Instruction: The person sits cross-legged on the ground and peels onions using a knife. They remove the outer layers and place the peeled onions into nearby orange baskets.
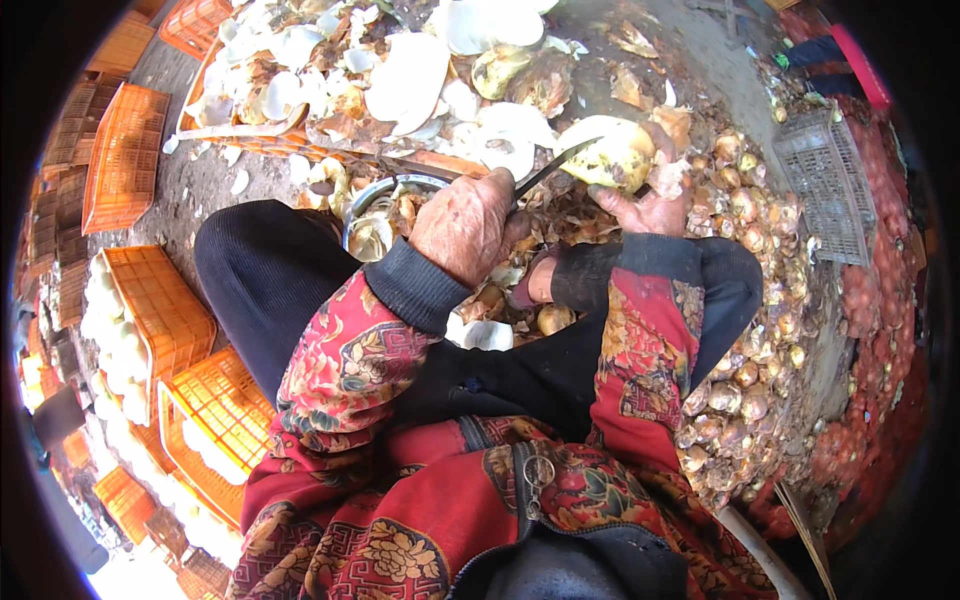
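My left hand (pixel 469 225) grips a knife (pixel 546 174) whose dark, narrow blade slants up to the right. The blade's tip end lies over the near-left side of a large pale yellow onion (pixel 619 154) with dark blotches; whether it cuts in, I cannot tell. My right hand (pixel 652 206) holds that onion from its right and near side, with some loose skin by the fingers. Below the onion, dry brown skins (pixel 577 214) litter the ground between my bent legs. A basin with a blue-and-white rim (pixel 405 180), holding pale peels, stands just beyond my left hand, which partly hides it.
An orange crate (pixel 292 146) heaped with white and brown onion peels (pixel 409 79) stands ahead. Small unpeeled onions (pixel 750 375) cover the ground at right, beside a grey crate (pixel 829 180) and red mesh sacks (pixel 877 315). Orange crates (pixel 165 300) line the left. A person's leg (pixel 817 52) shows far right.
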Motion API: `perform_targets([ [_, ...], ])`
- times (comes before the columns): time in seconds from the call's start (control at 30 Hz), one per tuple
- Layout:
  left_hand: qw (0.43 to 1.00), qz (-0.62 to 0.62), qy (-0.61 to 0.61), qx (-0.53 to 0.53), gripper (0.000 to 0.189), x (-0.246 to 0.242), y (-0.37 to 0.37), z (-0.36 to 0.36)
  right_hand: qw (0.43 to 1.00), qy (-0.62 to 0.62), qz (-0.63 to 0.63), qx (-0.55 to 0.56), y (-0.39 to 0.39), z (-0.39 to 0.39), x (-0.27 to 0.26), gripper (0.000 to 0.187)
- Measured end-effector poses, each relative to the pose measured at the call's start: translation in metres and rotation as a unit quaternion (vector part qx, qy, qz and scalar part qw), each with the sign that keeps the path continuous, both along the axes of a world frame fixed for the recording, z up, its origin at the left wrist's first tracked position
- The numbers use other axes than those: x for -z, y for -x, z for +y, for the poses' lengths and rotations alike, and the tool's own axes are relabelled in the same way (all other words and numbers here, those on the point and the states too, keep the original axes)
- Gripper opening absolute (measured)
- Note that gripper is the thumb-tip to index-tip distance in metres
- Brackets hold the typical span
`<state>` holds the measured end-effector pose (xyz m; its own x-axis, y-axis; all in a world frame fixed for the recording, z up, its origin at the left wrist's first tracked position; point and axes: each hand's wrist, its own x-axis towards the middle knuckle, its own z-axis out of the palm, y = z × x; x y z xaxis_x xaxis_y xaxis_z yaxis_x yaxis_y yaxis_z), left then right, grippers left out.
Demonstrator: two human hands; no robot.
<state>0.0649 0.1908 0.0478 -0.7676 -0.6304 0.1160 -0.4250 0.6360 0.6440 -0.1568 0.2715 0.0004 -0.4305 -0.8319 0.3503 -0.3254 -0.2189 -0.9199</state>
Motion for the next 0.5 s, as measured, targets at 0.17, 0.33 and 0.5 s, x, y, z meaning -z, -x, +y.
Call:
perform_targets([
  [0.17,0.991,-0.098,0.080,-0.045,0.019,-0.014,0.005,0.013,0.976,-0.039,0.209,0.048,0.003,-0.004,-0.007,0.079],
  [0.33,0.971,-0.187,0.140,-0.055,0.020,-0.013,0.024,0.011,0.991,-0.052,0.124,0.018,-0.001,-0.006,-0.007,0.078],
  [0.5,0.978,-0.131,0.139,-0.087,0.019,0.021,0.024,0.001,0.992,-0.039,0.117,-0.004,-0.001,-0.009,-0.009,0.076],
])
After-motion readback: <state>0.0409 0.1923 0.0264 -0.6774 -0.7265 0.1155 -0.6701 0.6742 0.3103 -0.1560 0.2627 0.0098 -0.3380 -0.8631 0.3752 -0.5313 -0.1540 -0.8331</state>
